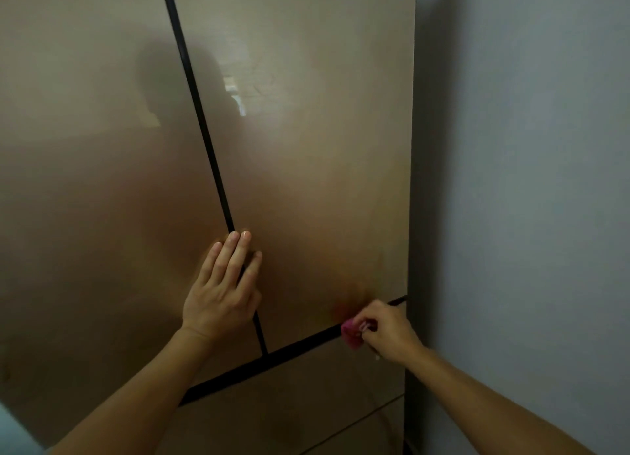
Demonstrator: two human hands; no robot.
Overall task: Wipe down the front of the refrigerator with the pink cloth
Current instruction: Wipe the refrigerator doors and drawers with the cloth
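You're mid-wipe, approx: pink cloth [351,333] is at the bottom edge of the upper right door of the refrigerator [306,147], on the dark seam. Can't tell which areas are done; lower drawers prob. left. Your right hand [388,332] pinches the bunched cloth w/ curled fingers. Your left hand [223,287] lies flat, fingers straight, across the center seam.

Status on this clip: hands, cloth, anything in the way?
Left hand flat on the refrigerator, across the vertical seam. Right hand grips pink cloth at the horizontal seam. Nothing in the way; wall close on right.
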